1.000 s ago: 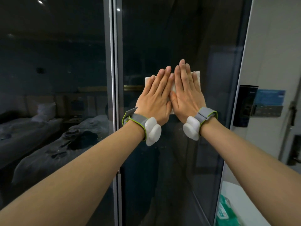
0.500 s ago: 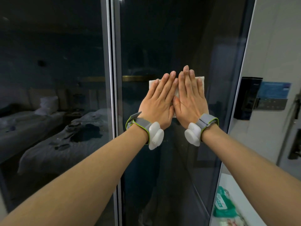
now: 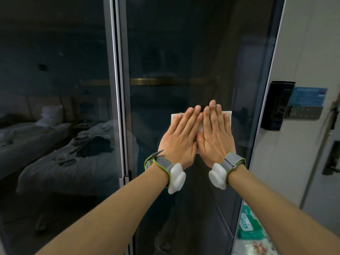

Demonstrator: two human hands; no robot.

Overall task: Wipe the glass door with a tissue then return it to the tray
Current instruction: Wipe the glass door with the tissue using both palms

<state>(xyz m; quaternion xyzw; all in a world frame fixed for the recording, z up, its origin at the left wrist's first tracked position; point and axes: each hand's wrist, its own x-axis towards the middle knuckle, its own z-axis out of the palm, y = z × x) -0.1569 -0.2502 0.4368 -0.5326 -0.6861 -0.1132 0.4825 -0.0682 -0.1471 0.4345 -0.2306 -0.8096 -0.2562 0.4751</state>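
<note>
A white folded tissue (image 3: 174, 116) lies flat against the dark glass door (image 3: 184, 52) at about chest height. My left hand (image 3: 181, 138) and my right hand (image 3: 215, 138) press on it side by side, palms flat and fingers pointing up. Only the tissue's top corners and a strip between the hands show. Both wrists wear grey straps with white pods. No tray can be made out.
A grey metal frame post (image 3: 117, 89) runs down left of the hands, with a second glass pane beyond it reflecting beds. A white wall on the right carries a black device (image 3: 276, 105). A green wipes pack (image 3: 248, 227) lies at bottom right.
Both hands have slid the tissue downward and slightly to the right on the glass, staying side by side and flat.
</note>
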